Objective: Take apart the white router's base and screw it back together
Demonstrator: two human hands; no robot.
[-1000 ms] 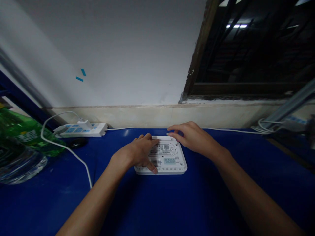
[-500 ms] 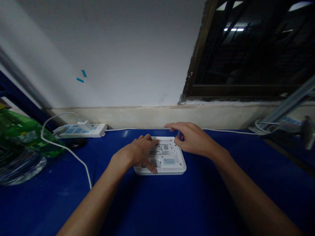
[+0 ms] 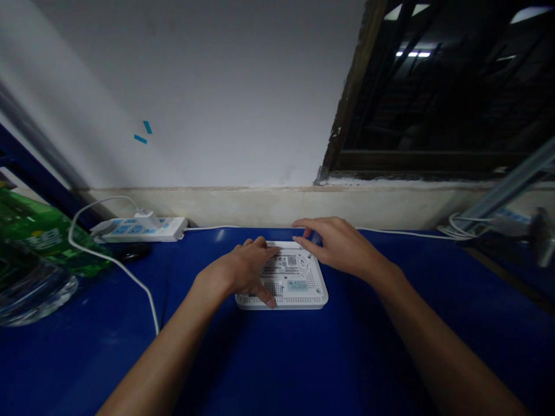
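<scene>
A white router [image 3: 299, 286] lies upside down on the blue table [image 3: 303, 358], its label and vent holes facing up. My left hand [image 3: 243, 268] rests on the router's left half, fingers bent and pressing down, the thumb at the near edge. My right hand [image 3: 336, 242] hovers at the router's far right corner with fingers stretched out and slightly apart; the fingertips touch or nearly touch the far edge. Whether anything small sits between those fingers cannot be made out.
A white power strip [image 3: 141, 229] with a plug sits at the back left, its cable [image 3: 130, 274] curving toward me. A green bottle [image 3: 47, 242] and a glass dish [image 3: 30, 289] stand at the left. Coiled white cables [image 3: 455, 230] and a metal bar [image 3: 507, 188] are at the right.
My right hand's fingers have shifted slightly over the router's far edge, curling and stretching again. The left hand and router have stayed put.
</scene>
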